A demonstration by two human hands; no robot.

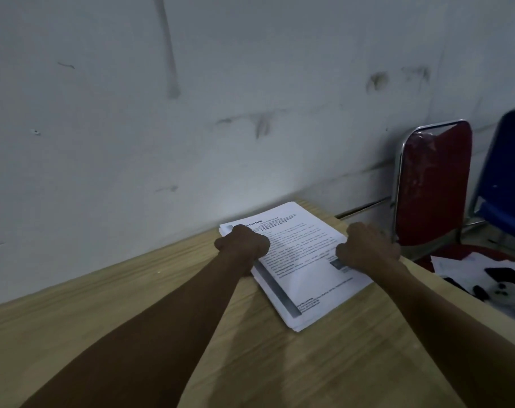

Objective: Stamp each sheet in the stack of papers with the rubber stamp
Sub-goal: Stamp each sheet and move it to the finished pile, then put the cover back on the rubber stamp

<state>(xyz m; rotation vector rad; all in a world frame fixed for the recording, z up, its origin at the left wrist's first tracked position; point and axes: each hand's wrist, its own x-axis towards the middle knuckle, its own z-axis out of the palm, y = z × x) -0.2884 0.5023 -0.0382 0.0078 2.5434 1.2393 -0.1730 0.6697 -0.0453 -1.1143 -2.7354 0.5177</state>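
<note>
A stack of papers (297,260) with printed text lies askew on the wooden table (132,304), close to the wall. My left hand (243,242) rests on the stack's upper left part, fingers curled into a loose fist, pressing down on the top sheet. My right hand (368,247) is a closed fist over the sheet's right edge. A small dark block, the base of the rubber stamp (337,264), shows just under it, touching the paper. The rest of the stamp is hidden inside the fist.
A stained grey wall (191,113) runs right behind the table. A red chair (435,187) and a blue chair (506,178) stand to the right. Loose papers and dark small items (485,278) lie on the red chair's seat, beyond the table's right edge.
</note>
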